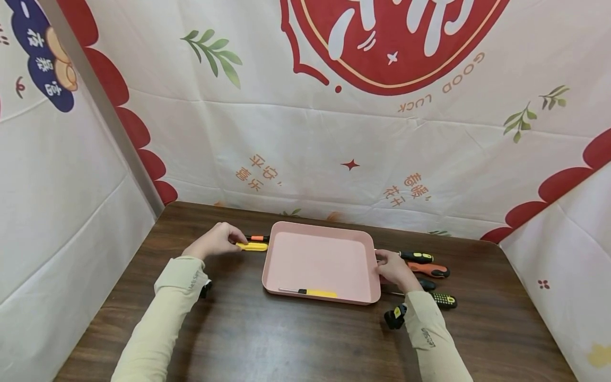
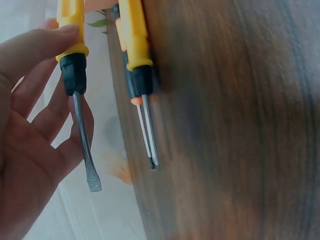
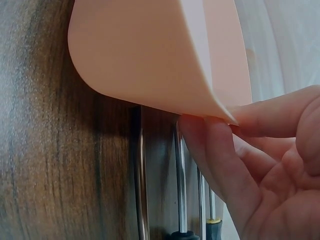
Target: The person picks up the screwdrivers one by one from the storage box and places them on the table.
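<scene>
My left hand pinches the yellow handle of a flathead screwdriver between thumb and fingers, its flat tip clear of the palm. Beside it on the table lie another yellow-handled screwdriver and an orange-and-black screwdriver, left of the tray. The shallow pink tray sits mid-table. My right hand pinches the tray's rim on its right side, thumb and fingers on either face of the wall. Inside the tray, along its front wall, lies a yellow-and-black screwdriver.
Several screwdrivers lie to the right of the tray, among them an orange-handled one and a black one with yellow dots. Their shafts run toward the tray's edge. A printed white cloth hangs behind the wooden table.
</scene>
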`<action>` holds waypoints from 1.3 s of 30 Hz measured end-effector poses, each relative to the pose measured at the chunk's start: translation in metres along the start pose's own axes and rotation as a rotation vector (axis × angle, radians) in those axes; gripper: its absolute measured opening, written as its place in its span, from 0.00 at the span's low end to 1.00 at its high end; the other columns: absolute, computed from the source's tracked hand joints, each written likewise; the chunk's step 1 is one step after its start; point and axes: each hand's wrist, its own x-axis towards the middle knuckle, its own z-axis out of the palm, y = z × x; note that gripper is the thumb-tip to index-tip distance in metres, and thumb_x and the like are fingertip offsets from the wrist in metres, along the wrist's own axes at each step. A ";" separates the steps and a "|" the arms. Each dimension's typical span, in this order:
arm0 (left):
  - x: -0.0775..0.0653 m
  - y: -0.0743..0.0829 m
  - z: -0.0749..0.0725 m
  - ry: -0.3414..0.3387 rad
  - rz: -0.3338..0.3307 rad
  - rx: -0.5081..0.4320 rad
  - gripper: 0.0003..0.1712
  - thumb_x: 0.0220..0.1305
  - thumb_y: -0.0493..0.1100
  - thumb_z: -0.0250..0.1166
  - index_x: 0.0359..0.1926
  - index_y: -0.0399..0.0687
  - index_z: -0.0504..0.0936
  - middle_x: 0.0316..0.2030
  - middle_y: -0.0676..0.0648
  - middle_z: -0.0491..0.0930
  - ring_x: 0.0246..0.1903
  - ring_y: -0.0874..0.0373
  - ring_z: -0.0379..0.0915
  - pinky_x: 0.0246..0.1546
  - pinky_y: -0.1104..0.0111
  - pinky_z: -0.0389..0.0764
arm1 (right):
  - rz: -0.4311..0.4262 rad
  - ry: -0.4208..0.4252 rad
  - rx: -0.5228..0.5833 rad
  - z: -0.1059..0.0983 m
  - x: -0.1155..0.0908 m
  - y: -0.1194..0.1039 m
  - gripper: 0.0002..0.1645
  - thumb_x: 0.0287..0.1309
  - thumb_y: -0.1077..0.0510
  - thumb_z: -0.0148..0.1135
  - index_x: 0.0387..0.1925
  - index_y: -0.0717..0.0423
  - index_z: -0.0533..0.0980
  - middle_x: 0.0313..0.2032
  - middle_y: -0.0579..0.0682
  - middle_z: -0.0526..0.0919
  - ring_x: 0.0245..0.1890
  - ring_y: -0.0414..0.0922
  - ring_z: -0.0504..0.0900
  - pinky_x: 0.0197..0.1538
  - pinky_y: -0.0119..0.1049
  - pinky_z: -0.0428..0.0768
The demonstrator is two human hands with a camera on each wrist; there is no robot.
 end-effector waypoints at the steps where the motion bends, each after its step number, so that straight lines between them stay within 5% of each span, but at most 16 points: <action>1: 0.000 -0.002 0.000 0.000 -0.009 -0.002 0.09 0.47 0.29 0.66 0.33 0.41 0.85 0.30 0.48 0.82 0.29 0.60 0.72 0.32 0.68 0.75 | -0.001 -0.001 0.000 0.000 0.000 0.000 0.36 0.50 0.71 0.50 0.63 0.69 0.56 0.38 0.63 0.77 0.28 0.45 0.79 0.34 0.42 0.80; 13: -0.002 -0.019 0.014 -0.021 -0.039 0.000 0.08 0.47 0.30 0.66 0.32 0.40 0.85 0.32 0.46 0.82 0.33 0.57 0.76 0.36 0.64 0.77 | -0.019 -0.005 -0.008 -0.001 0.000 0.001 0.36 0.50 0.72 0.50 0.63 0.70 0.56 0.37 0.64 0.77 0.28 0.45 0.79 0.34 0.43 0.80; 39: -0.001 -0.026 0.031 -0.029 -0.071 0.025 0.09 0.49 0.31 0.65 0.35 0.42 0.84 0.34 0.48 0.82 0.37 0.55 0.76 0.41 0.60 0.76 | 0.002 0.007 -0.007 0.000 0.001 -0.001 0.35 0.51 0.71 0.51 0.63 0.69 0.56 0.40 0.66 0.76 0.30 0.46 0.79 0.32 0.41 0.79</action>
